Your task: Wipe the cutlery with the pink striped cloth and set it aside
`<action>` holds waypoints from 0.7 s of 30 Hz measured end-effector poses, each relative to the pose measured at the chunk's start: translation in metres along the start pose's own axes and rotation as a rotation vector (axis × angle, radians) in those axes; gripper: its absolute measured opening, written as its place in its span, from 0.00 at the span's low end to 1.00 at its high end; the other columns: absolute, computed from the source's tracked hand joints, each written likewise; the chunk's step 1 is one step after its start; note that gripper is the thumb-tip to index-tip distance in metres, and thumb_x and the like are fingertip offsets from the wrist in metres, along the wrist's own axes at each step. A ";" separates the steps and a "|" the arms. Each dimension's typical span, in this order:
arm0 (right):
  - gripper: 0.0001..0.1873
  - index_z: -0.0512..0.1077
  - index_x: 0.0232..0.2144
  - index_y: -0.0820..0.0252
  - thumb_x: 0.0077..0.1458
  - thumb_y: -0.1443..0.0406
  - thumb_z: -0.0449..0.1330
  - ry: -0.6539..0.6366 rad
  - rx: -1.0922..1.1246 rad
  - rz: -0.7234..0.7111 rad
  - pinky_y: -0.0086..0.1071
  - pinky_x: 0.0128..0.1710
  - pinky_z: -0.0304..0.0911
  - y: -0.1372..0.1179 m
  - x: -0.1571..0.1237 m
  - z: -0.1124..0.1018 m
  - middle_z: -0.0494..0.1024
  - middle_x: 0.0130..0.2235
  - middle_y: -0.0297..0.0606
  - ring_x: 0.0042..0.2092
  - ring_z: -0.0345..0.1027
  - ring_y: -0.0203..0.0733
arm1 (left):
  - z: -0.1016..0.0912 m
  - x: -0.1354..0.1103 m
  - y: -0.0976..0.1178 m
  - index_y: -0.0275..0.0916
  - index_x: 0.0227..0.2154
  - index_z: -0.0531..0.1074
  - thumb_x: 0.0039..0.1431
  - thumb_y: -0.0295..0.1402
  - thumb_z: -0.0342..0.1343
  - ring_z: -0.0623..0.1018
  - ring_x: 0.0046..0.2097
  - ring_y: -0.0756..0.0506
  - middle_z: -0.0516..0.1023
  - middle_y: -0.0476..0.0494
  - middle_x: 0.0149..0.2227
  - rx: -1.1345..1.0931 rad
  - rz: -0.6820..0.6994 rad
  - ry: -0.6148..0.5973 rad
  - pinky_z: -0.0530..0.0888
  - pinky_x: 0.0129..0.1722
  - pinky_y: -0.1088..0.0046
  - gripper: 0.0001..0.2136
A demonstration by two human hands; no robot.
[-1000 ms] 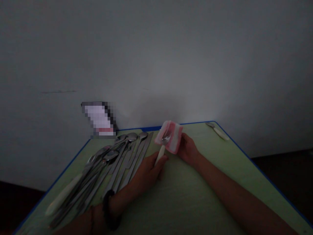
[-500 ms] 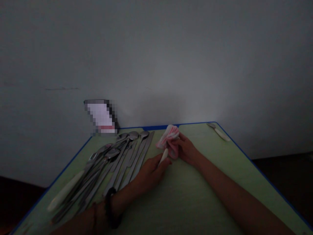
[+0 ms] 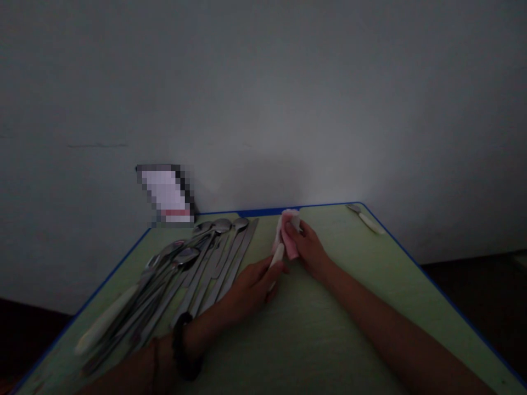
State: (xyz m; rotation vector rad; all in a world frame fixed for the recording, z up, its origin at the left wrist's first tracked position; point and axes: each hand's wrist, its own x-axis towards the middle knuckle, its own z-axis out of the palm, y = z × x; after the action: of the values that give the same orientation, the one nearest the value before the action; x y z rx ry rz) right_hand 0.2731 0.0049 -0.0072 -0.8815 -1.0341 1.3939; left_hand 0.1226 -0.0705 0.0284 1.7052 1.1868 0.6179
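My left hand [image 3: 253,282] is closed on the white handle of a fork [image 3: 276,257], near the middle of the green table [image 3: 313,329]. A pink and white cloth [image 3: 288,233] is folded around the fork's head, so the tines are hidden. My right hand [image 3: 307,247] squeezes that cloth, thumb and fingers pressed on it. A dark band circles my left wrist.
Several metal spoons and knives [image 3: 197,263] lie side by side on the left of the table, one with a white handle [image 3: 102,326]. A single white-handled utensil [image 3: 366,219] lies at the far right corner. A grey wall stands just behind the blue table edge.
The cloth lay flat under the fork's tines a second ago; my right hand has folded it shut over them and now grips it. My left hand stayed on the handle.
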 end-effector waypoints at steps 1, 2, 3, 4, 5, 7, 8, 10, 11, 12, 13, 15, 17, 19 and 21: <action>0.19 0.70 0.37 0.57 0.47 0.52 0.61 0.034 0.005 -0.005 0.30 0.32 0.61 0.001 0.001 0.000 0.73 0.32 0.35 0.32 0.66 0.36 | 0.000 0.000 -0.001 0.37 0.37 0.68 0.63 0.45 0.39 0.66 0.22 0.52 0.63 0.56 0.18 0.002 0.009 -0.014 0.62 0.24 0.77 0.18; 0.19 0.70 0.37 0.57 0.47 0.52 0.61 0.058 0.020 -0.007 0.30 0.32 0.61 0.001 0.002 0.000 0.73 0.32 0.35 0.33 0.65 0.36 | -0.001 0.000 -0.001 0.37 0.37 0.68 0.63 0.44 0.39 0.66 0.22 0.52 0.63 0.55 0.18 0.006 0.020 -0.029 0.62 0.25 0.77 0.18; 0.19 0.71 0.36 0.57 0.47 0.51 0.60 0.076 0.045 -0.010 0.30 0.33 0.60 0.000 0.002 0.001 0.73 0.33 0.35 0.33 0.65 0.36 | -0.001 0.000 -0.002 0.37 0.37 0.68 0.63 0.43 0.39 0.66 0.23 0.52 0.64 0.55 0.19 0.013 0.029 -0.041 0.63 0.25 0.77 0.17; 0.19 0.71 0.35 0.58 0.47 0.51 0.60 0.084 0.077 -0.010 0.30 0.33 0.60 -0.002 0.002 0.001 0.73 0.33 0.35 0.33 0.65 0.36 | -0.002 0.000 -0.002 0.37 0.37 0.68 0.63 0.42 0.39 0.67 0.24 0.52 0.65 0.54 0.20 0.023 0.039 -0.052 0.63 0.26 0.76 0.16; 0.18 0.71 0.35 0.58 0.47 0.51 0.60 0.074 0.117 -0.004 0.29 0.34 0.60 -0.004 0.001 0.002 0.73 0.33 0.34 0.34 0.65 0.36 | -0.002 0.000 -0.003 0.37 0.37 0.67 0.63 0.41 0.39 0.67 0.25 0.51 0.66 0.54 0.20 0.036 0.048 -0.062 0.63 0.27 0.76 0.16; 0.18 0.71 0.34 0.58 0.47 0.51 0.60 0.006 0.212 0.035 0.30 0.34 0.60 -0.010 -0.001 0.004 0.74 0.32 0.34 0.33 0.65 0.36 | -0.003 0.000 -0.003 0.37 0.38 0.67 0.63 0.40 0.39 0.68 0.27 0.51 0.68 0.52 0.23 0.068 0.063 -0.069 0.64 0.28 0.76 0.15; 0.18 0.71 0.34 0.57 0.48 0.51 0.60 -0.044 0.259 0.071 0.30 0.34 0.60 -0.012 -0.002 0.005 0.74 0.31 0.33 0.33 0.65 0.37 | -0.003 0.000 -0.003 0.37 0.37 0.67 0.63 0.40 0.39 0.69 0.27 0.51 0.68 0.51 0.24 0.084 0.067 -0.067 0.64 0.29 0.76 0.15; 0.18 0.71 0.35 0.57 0.49 0.50 0.58 -0.141 0.323 0.148 0.32 0.34 0.60 -0.017 -0.004 0.007 0.74 0.31 0.34 0.34 0.66 0.39 | -0.003 0.000 -0.002 0.37 0.34 0.67 0.64 0.41 0.38 0.69 0.28 0.51 0.69 0.50 0.26 0.100 0.072 -0.050 0.65 0.30 0.76 0.16; 0.19 0.71 0.35 0.57 0.49 0.50 0.57 -0.180 0.339 0.184 0.33 0.35 0.61 -0.019 -0.005 0.007 0.75 0.31 0.35 0.35 0.66 0.40 | -0.002 0.000 -0.002 0.37 0.33 0.67 0.64 0.42 0.38 0.69 0.29 0.51 0.69 0.50 0.26 0.098 0.071 -0.042 0.65 0.30 0.76 0.17; 0.20 0.71 0.36 0.58 0.50 0.49 0.56 -0.213 0.348 0.221 0.34 0.36 0.61 -0.020 -0.006 0.008 0.75 0.32 0.36 0.36 0.67 0.41 | -0.001 0.000 -0.002 0.37 0.33 0.66 0.65 0.42 0.37 0.69 0.28 0.51 0.69 0.50 0.26 0.091 0.069 -0.035 0.65 0.30 0.76 0.17; 0.21 0.71 0.36 0.58 0.50 0.49 0.56 -0.244 0.352 0.254 0.35 0.37 0.61 -0.020 -0.006 0.007 0.75 0.32 0.37 0.38 0.67 0.43 | -0.001 0.000 -0.002 0.37 0.33 0.66 0.65 0.42 0.37 0.68 0.28 0.51 0.69 0.50 0.26 0.081 0.068 -0.029 0.65 0.30 0.76 0.17; 0.21 0.71 0.37 0.58 0.50 0.49 0.56 -0.286 0.349 0.299 0.36 0.39 0.62 -0.020 -0.005 0.006 0.76 0.33 0.38 0.40 0.67 0.44 | 0.000 0.000 -0.001 0.37 0.34 0.66 0.65 0.42 0.36 0.68 0.28 0.51 0.69 0.51 0.25 0.074 0.066 -0.028 0.65 0.30 0.76 0.17; 0.19 0.72 0.35 0.59 0.49 0.50 0.57 -0.299 0.327 0.318 0.37 0.39 0.62 -0.019 -0.005 0.004 0.76 0.33 0.38 0.40 0.67 0.44 | 0.000 0.000 0.000 0.37 0.30 0.65 0.65 0.42 0.36 0.68 0.28 0.51 0.69 0.50 0.25 0.094 0.069 -0.038 0.65 0.30 0.76 0.17; 0.18 0.72 0.33 0.60 0.48 0.52 0.60 -0.286 0.305 0.301 0.36 0.39 0.62 -0.017 -0.005 0.003 0.76 0.32 0.38 0.39 0.67 0.43 | -0.001 0.001 0.000 0.37 0.27 0.65 0.65 0.42 0.36 0.69 0.28 0.50 0.70 0.50 0.25 0.130 0.075 -0.057 0.65 0.30 0.76 0.18; 0.16 0.72 0.32 0.60 0.46 0.54 0.62 -0.276 0.292 0.276 0.35 0.38 0.62 -0.017 -0.005 0.001 0.75 0.31 0.37 0.37 0.67 0.42 | -0.003 0.001 0.001 0.38 0.26 0.65 0.64 0.42 0.36 0.69 0.29 0.50 0.70 0.49 0.25 0.179 0.075 -0.074 0.65 0.31 0.75 0.19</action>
State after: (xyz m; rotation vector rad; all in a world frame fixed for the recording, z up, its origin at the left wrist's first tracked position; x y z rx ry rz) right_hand 0.2778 -0.0008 0.0088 -0.6431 -0.9027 1.8867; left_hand 0.1208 -0.0689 0.0300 1.9134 1.1589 0.5012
